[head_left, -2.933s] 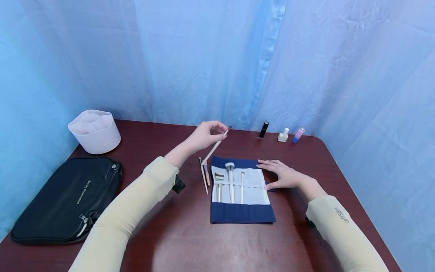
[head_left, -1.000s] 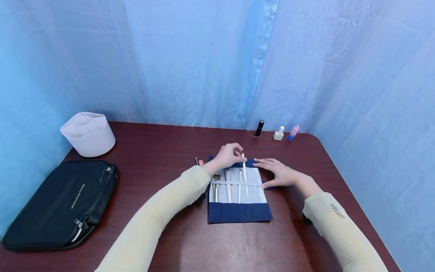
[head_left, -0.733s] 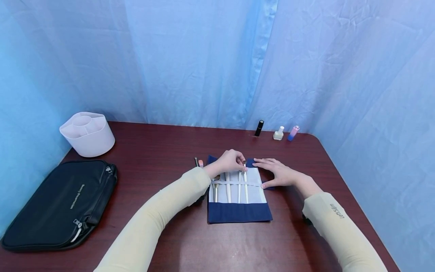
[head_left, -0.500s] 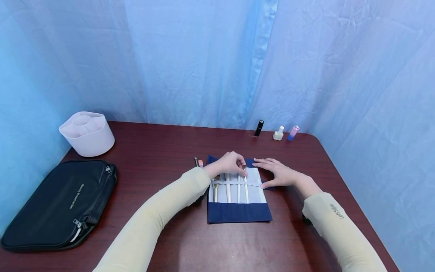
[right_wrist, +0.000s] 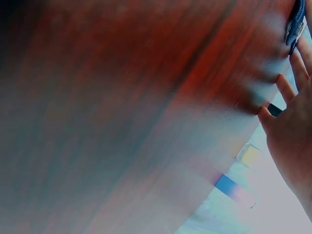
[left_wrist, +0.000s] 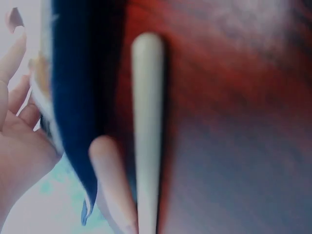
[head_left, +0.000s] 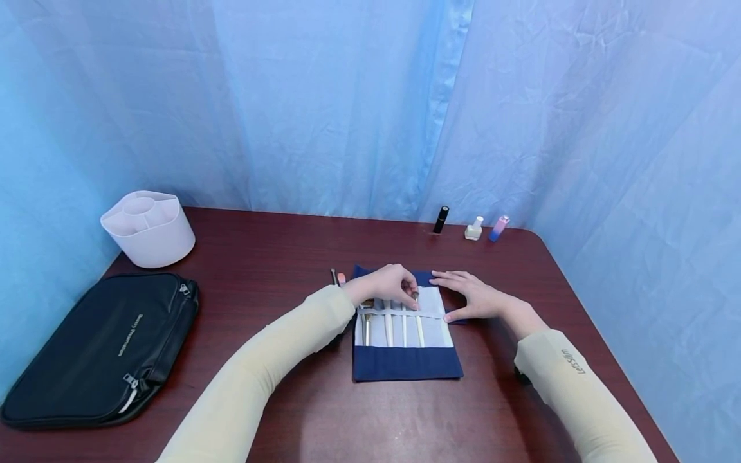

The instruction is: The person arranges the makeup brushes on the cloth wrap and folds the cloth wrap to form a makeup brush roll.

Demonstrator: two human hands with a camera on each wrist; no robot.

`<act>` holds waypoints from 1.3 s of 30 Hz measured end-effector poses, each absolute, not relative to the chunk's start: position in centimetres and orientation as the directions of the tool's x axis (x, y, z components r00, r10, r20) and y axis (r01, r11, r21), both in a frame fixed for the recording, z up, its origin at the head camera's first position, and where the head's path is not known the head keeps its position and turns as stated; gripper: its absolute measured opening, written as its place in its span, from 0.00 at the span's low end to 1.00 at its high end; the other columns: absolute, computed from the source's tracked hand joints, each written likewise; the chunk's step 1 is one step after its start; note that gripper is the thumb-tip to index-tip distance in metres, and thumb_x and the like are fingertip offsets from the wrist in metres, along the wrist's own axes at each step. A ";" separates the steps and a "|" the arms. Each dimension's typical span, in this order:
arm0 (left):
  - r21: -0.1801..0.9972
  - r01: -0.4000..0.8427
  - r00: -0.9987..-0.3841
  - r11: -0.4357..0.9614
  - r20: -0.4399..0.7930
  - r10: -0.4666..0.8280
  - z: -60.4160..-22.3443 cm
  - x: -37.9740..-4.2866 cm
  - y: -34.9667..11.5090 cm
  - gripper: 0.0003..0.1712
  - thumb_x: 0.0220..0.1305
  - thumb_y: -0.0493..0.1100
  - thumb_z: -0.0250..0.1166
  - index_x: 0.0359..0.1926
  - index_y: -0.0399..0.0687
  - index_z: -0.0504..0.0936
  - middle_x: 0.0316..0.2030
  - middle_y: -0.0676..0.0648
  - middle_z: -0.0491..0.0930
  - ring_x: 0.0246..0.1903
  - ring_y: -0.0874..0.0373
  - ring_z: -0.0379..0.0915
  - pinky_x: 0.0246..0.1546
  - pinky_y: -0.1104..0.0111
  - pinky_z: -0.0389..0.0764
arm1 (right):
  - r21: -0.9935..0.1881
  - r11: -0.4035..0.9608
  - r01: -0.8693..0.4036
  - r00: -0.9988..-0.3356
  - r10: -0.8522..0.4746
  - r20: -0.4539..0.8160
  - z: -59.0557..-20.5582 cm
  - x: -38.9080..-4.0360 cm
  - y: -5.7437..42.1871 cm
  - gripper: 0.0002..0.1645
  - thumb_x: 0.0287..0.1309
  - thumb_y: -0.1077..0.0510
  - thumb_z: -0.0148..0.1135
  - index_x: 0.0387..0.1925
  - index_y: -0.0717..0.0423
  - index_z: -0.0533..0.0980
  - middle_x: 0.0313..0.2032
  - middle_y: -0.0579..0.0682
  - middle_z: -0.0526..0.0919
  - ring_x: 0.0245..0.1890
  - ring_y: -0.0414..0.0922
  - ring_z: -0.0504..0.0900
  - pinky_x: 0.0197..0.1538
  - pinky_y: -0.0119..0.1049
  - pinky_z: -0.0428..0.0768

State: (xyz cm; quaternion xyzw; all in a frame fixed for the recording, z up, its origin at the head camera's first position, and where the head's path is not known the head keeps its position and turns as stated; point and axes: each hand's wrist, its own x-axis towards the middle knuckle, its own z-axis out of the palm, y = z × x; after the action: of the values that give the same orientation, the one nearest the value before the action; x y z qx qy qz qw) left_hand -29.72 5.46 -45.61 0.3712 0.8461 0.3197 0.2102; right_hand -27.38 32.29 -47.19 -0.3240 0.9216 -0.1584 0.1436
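In the head view, an unrolled navy brush roll with a pale lining lies on the table. My left hand pinches the upper end of a white-handled makeup brush, which passes under the elastic band. Further left under that band lie two more white brushes and a gold-ferruled brush. The right hand rests on the roll's right edge with its fingers spread. Beside the roll's left edge, the left wrist view shows a loose pale-handled brush and a peach-handled one.
On the left stand a white divided organizer and, nearer, a black zipped case lying flat. Along the back right are a black tube, a nail polish bottle and a pink-and-blue tube. Curtains hang behind the table.
My left hand has carried the brush from left of the roll over to its right part, then slid it down under the band towards the lower flap. The right hand stays on the edge.
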 end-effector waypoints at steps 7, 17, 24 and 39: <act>0.720 0.521 -0.638 0.458 -0.027 0.769 -43.4 -30.4 2.9 0.22 0.57 0.48 0.69 0.52 0.46 0.80 0.49 0.47 0.81 0.51 0.57 0.75 0.50 0.68 0.75 | -0.388 0.741 -0.548 -0.749 -0.641 -0.166 -47.2 -27.3 32.3 0.54 0.47 0.29 0.63 0.71 0.43 0.57 0.72 0.49 0.53 0.70 0.57 0.50 0.63 0.67 0.53; 0.681 0.551 -0.686 0.482 0.041 0.726 -40.8 -30.4 -2.6 0.21 0.55 0.48 0.70 0.50 0.52 0.81 0.49 0.51 0.79 0.53 0.59 0.71 0.55 0.60 0.73 | -0.368 0.745 -0.557 -0.752 -0.640 -0.159 -47.4 -27.5 32.5 0.54 0.46 0.29 0.63 0.71 0.42 0.57 0.72 0.50 0.54 0.70 0.57 0.50 0.63 0.66 0.54; 0.625 0.570 -0.708 0.533 0.045 0.705 -41.2 -30.3 -6.4 0.20 0.55 0.48 0.71 0.49 0.52 0.82 0.51 0.52 0.76 0.55 0.54 0.66 0.52 0.59 0.74 | -0.374 0.741 -0.558 -0.752 -0.642 -0.149 -47.2 -27.4 32.3 0.54 0.45 0.29 0.64 0.71 0.42 0.57 0.72 0.48 0.53 0.70 0.56 0.50 0.64 0.65 0.54; 0.469 0.722 -0.628 0.509 0.134 0.767 -45.7 -31.8 -10.9 0.09 0.50 0.43 0.73 0.35 0.49 0.86 0.39 0.51 0.80 0.46 0.53 0.69 0.52 0.57 0.68 | -0.381 0.726 -0.572 -0.744 -0.655 -0.132 -47.4 -27.2 32.0 0.54 0.46 0.29 0.64 0.71 0.45 0.58 0.72 0.50 0.54 0.69 0.58 0.51 0.62 0.67 0.54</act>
State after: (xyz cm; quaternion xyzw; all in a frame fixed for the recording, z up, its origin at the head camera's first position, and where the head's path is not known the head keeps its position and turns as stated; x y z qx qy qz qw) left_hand -31.79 -10.90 -45.71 0.4289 0.8675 0.2477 0.0455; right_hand -27.18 32.03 -47.35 -0.3334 0.9200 -0.1603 0.1298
